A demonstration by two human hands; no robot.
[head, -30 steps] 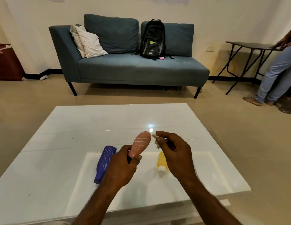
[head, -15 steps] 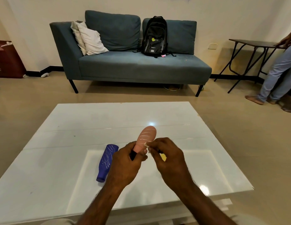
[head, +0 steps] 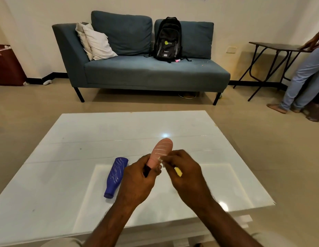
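My left hand (head: 137,180) grips the dark neck of a pink bottle (head: 162,150) marked with white lines, holding it tilted up over the white table (head: 66,175). My right hand (head: 183,172) pinches a small white piece against the bottle's lower side. A blue bottle (head: 116,177) with white scratch-like lines lies on the table left of my left hand. A yellow bottle (head: 178,171) lies under my right hand, mostly hidden.
Beyond the table stands a blue sofa (head: 146,72) with a black backpack (head: 167,40) and white cushions (head: 96,41). A folding black table (head: 278,48) and a standing person (head: 304,75) are at the right. A dark red cabinet (head: 5,66) is at the far left.
My right hand has come in from beside the pink bottle's top down to its lower side, bringing the small white piece against it. The left hand holds the bottle a little higher.
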